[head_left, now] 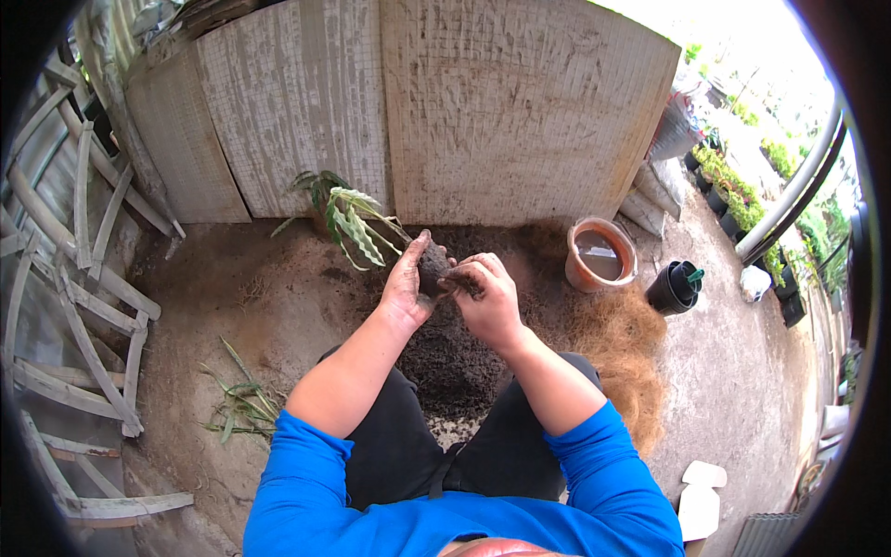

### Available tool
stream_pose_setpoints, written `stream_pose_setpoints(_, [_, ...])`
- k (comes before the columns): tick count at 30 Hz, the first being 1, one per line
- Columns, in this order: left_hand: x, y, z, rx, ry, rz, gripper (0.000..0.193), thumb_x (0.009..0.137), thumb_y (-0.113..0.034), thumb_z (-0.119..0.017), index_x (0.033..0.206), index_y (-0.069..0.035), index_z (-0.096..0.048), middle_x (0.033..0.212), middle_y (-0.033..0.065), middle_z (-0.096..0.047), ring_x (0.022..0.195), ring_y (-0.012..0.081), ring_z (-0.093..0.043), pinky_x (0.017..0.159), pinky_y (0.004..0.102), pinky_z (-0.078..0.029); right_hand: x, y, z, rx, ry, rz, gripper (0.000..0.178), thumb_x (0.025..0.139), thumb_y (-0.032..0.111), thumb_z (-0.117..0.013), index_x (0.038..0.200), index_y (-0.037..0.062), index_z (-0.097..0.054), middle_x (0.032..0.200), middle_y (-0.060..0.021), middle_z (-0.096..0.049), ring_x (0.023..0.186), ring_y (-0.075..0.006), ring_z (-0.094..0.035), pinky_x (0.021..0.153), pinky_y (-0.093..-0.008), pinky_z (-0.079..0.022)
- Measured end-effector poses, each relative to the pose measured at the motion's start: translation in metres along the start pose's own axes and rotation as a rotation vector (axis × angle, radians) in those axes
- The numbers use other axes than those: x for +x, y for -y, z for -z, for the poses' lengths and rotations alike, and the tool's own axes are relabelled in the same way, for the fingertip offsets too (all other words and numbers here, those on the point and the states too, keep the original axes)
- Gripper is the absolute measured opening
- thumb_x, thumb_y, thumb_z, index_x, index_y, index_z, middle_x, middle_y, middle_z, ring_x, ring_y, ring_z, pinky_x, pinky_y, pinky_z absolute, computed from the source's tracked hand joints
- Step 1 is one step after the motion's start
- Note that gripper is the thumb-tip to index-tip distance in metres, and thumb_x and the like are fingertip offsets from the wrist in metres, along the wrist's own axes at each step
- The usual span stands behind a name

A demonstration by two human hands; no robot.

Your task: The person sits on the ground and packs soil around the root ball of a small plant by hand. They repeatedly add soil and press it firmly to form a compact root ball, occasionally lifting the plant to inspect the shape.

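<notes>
A leafy plant (357,223) with long, wavy-edged green leaves lies tilted to the upper left, its stem leading into a dark, soil-covered root ball (431,265). My left hand (406,286) is wrapped round the root ball from the left, fingers partly hidden behind it. On the right side, my right hand (486,297) has its fingers curled in a pinch on the dark, muddy end of the root ball. Exactly what lies between those fingertips is hard to make out. Below both hands, a heap of dark soil (450,367) spreads on the ground between my knees.
Brown fibre (631,348) lies right of the soil. Beyond it stand a terracotta-coloured bucket (578,271) holding murky liquid and stacked black pots (670,291). Cut leaves (246,401) lie at left, near wooden frames (88,371). Upright panels (520,121) close off the far side.
</notes>
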State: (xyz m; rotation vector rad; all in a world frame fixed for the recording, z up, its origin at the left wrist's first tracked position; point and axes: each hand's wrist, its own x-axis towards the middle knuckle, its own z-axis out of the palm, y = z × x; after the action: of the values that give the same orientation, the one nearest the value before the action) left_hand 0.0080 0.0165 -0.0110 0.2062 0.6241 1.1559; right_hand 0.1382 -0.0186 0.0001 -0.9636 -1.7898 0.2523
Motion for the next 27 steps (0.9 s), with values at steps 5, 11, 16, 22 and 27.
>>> stream_pose_setpoints(5, [-0.001,0.004,0.001,0.039,0.004,0.005,0.023,0.078,-0.033,-0.064,0.088,-0.014,-0.054,0.078,0.0019,-0.057,0.073,0.0179,-0.058,0.063,0.0333,-0.049,0.0,-0.002,-0.001,0.142,0.005,-0.157,0.019,0.062,0.002,-0.072,0.074,0.001,-0.057,0.077,-0.0089,-0.056,0.073,-0.02,-0.054,0.066,-0.0282,-0.044])
stream_pose_setpoints(11, [0.0,0.0,0.004,0.015,0.155,0.062,0.026,0.078,-0.038,-0.063,0.089,-0.015,-0.055,0.084,0.0041,-0.059,0.082,0.0189,-0.058,0.074,0.0377,-0.048,0.0,-0.016,-0.006,0.392,-0.035,-0.428,0.025,0.063,0.005,-0.075,0.078,0.0018,-0.054,0.078,-0.0037,-0.051,0.074,-0.0118,-0.052,0.067,-0.0258,-0.044])
stream_pose_setpoints(16, [-0.001,-0.004,0.008,0.073,0.338,0.001,0.033,0.078,-0.026,-0.064,0.105,-0.012,-0.052,0.095,0.006,-0.059,0.09,0.02,-0.057,0.079,0.0389,-0.048,0.006,-0.014,-0.001,0.563,-0.024,-0.549,0.033,0.063,0.005,-0.076,0.085,0.0019,-0.052,0.087,-0.0033,-0.053,0.081,-0.0118,-0.051,0.075,-0.025,-0.043])
stream_pose_setpoints(22, [-0.009,-0.013,0.009,0.124,0.482,-0.039,0.045,0.076,-0.003,-0.058,0.118,-0.007,-0.041,0.104,0.0087,-0.054,0.094,0.0199,-0.055,0.085,0.0333,-0.046,0.007,-0.015,-0.001,0.526,-0.017,-0.525,0.034,0.062,0.01,-0.077,0.085,0.0019,-0.052,0.084,-0.0023,-0.052,0.082,-0.0104,-0.049,0.075,-0.0247,-0.042])
stream_pose_setpoints(27, [-0.018,-0.019,0.005,0.035,0.388,-0.004,0.04,0.076,-0.003,-0.057,0.114,-0.004,-0.045,0.1,0.0128,-0.055,0.094,0.0239,-0.056,0.086,0.0369,-0.046,0.009,-0.006,-0.003,0.694,-0.06,-0.573,0.024,0.069,0.009,-0.073,0.082,0.0031,-0.054,0.079,-0.0009,-0.055,0.073,-0.0089,-0.051,0.07,-0.0244,-0.044])
